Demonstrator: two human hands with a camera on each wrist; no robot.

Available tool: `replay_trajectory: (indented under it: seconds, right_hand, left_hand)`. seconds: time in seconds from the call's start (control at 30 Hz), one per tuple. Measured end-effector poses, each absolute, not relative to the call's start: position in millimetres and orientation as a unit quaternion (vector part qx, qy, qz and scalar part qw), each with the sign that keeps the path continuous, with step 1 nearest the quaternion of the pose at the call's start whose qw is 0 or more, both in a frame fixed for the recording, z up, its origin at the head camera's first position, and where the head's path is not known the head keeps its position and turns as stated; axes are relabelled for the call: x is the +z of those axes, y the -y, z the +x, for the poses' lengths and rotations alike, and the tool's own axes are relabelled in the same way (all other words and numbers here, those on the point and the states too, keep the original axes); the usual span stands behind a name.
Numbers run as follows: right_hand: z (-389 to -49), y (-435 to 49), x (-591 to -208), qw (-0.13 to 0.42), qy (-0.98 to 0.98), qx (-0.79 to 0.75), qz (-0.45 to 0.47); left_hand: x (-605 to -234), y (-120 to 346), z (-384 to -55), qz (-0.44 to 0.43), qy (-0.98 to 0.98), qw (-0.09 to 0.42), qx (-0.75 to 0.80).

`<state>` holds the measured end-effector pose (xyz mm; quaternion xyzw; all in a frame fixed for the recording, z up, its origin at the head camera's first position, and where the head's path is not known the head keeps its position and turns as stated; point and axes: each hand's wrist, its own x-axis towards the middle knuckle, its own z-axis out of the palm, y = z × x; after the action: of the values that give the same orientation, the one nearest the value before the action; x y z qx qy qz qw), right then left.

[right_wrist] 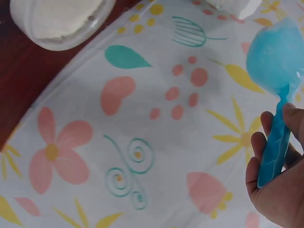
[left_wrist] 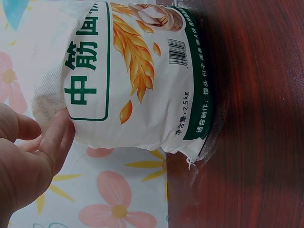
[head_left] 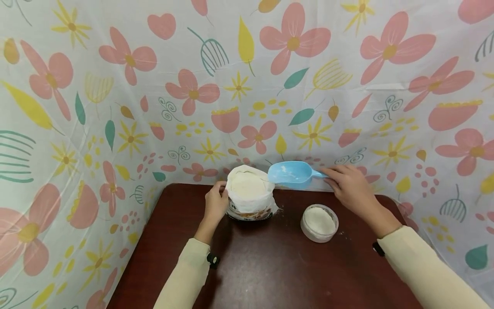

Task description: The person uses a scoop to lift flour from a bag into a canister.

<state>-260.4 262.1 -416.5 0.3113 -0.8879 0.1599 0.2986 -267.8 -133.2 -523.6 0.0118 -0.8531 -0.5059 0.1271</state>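
A white flour bag (head_left: 248, 197) stands upright with its top open and pale flour showing inside. At its left rim, my left hand (head_left: 217, 199) grips the bag's edge; in the left wrist view the fingers and thumb of this hand (left_wrist: 33, 147) meet at the wrinkled upper part. My right hand (head_left: 353, 186) holds a light blue scoop (head_left: 291, 172) by its handle, level with the bag's mouth on the right. Traces of white powder cling to the scoop's bowl. In the right wrist view the fingers wrap the ribbed handle (right_wrist: 275, 152).
A round clear tub (head_left: 319, 223) of white flour sits on the dark red-brown table (head_left: 270, 266), right of the bag. Spilled powder dots the table near bag and tub. A flower-printed cloth (head_left: 239, 86) hangs close behind the table and along its left side.
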Motion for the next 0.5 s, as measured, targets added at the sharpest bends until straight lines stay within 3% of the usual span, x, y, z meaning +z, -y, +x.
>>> replay_trajectory:
  seconds: [0.5]
  right_hand:
    - [-280.4,-220.0,-378.5,0.260,0.890,0.043,0.372]
  left_hand:
    - [-526.3,133.8,-268.9,0.009,0.850,0.135,-0.509]
